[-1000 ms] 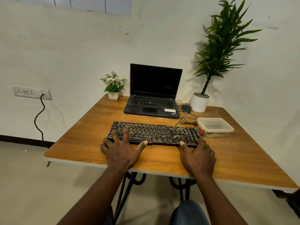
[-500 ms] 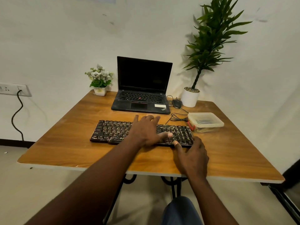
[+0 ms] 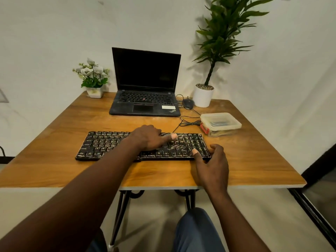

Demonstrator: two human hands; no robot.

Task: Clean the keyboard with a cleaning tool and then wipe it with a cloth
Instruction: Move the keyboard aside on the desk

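The keyboard is found under both hands. The left hand is laid open across its middle, thumb stretched out. Its right corner is gripped by the right hand, thumb on the keys, fingers curled round the end.

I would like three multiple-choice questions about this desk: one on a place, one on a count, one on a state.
1. Where is the clear plastic box?
A. On the table, just beyond the right end of the keyboard.
B. Under the table.
C. On the floor.

2. How many potted plants stand on the table?
A. One.
B. Two.
C. Four.

3. How is the laptop?
A. Closed.
B. Open, bright display.
C. Open, dark display.

Answers:
1 A, it sits by the keyboard's far right corner.
2 B, a small flower pot and a tall green plant.
3 C, it stands open and its screen is black.
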